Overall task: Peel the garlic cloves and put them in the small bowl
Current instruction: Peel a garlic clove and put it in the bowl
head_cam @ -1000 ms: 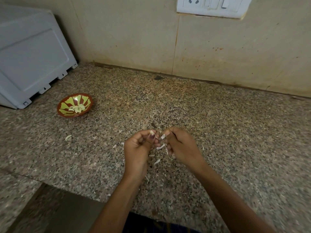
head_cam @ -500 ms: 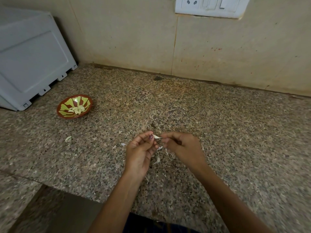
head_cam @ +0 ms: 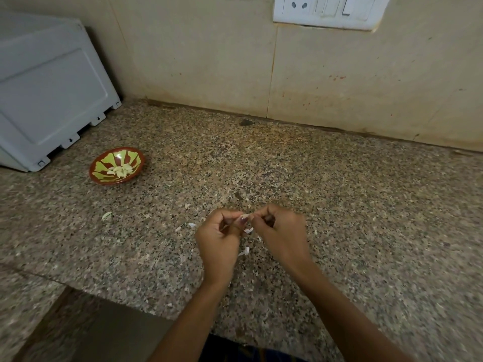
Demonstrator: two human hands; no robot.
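Note:
My left hand (head_cam: 219, 241) and my right hand (head_cam: 282, 233) meet fingertip to fingertip above the granite counter (head_cam: 366, 205). Between them they pinch a small pale garlic clove (head_cam: 245, 216), mostly hidden by the fingers. A small red-and-green bowl (head_cam: 98, 176) stands far to the left on the counter, holding several peeled cloves (head_cam: 121, 170). Bits of white garlic skin (head_cam: 244, 252) lie on the counter under and around my hands, and one larger piece (head_cam: 106, 216) lies off to the left.
A grey-white appliance (head_cam: 49, 95) stands at the back left, close behind the bowl. A tiled wall with a white switch plate (head_cam: 329, 9) rises behind the counter. The counter's front edge runs below my wrists, with a step down at lower left.
My hands have drawn closer together on the clove, and the loose strip of skin seen sticking out between them earlier is now barely visible. The view has shifted slightly.

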